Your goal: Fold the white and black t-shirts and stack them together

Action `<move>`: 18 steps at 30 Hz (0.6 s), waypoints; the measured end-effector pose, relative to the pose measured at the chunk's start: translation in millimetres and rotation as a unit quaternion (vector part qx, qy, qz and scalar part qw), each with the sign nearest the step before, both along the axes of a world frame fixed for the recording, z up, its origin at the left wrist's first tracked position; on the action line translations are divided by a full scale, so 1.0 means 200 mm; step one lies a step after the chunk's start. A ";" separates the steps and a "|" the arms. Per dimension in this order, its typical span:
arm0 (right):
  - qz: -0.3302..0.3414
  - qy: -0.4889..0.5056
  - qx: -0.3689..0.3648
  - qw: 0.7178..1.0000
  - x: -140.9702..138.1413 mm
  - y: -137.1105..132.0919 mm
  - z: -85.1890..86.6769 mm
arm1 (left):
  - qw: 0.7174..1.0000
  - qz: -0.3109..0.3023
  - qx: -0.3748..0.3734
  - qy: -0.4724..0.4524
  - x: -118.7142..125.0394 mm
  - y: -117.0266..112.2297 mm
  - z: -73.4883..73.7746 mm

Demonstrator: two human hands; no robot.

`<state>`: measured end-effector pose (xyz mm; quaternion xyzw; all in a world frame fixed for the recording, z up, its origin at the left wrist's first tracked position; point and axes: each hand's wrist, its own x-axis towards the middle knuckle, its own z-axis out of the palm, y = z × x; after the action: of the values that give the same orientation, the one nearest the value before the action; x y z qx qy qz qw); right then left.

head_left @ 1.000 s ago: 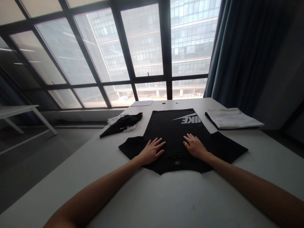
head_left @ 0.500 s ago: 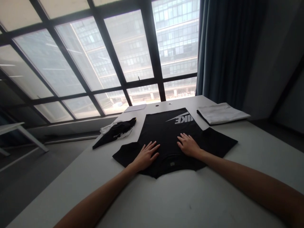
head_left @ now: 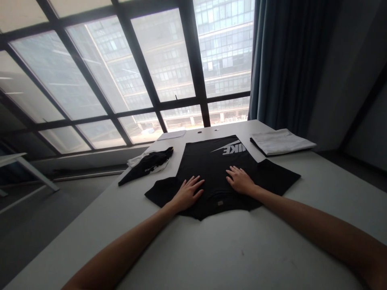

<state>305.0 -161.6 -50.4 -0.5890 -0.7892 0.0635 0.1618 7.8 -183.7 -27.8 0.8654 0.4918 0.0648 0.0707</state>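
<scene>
Though flat, shirt [head_left: 211, 161] beneath both grips [head_left: 188, 193] [head_left: 241, 181]

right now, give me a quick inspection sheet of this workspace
surface: white table, plain top, runs up to the window
work items: black t-shirt spread flat, collar nearest the person, white logo at the far end, both sleeves out
clutter: folded white cloth far right; crumpled black and white garments at the left edge; sheet of paper at the far end
hands: left hand and right hand lie flat, fingers spread, on the shirt either side of the collar, holding nothing
cables: nothing seen
surroundings: large gridded window facing office blocks, dark curtain on the right, second table far left
</scene>
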 end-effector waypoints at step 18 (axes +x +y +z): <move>0.106 0.041 0.082 0.990 -0.01 -0.06 0.05 | 0.992 -0.120 0.005 -0.033 0.06 -0.14 0.08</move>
<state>303.3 -173.7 -40.8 -0.4836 -0.8424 0.0394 0.2344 19.1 -211.5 -12.2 0.9158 0.3815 0.0870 0.0904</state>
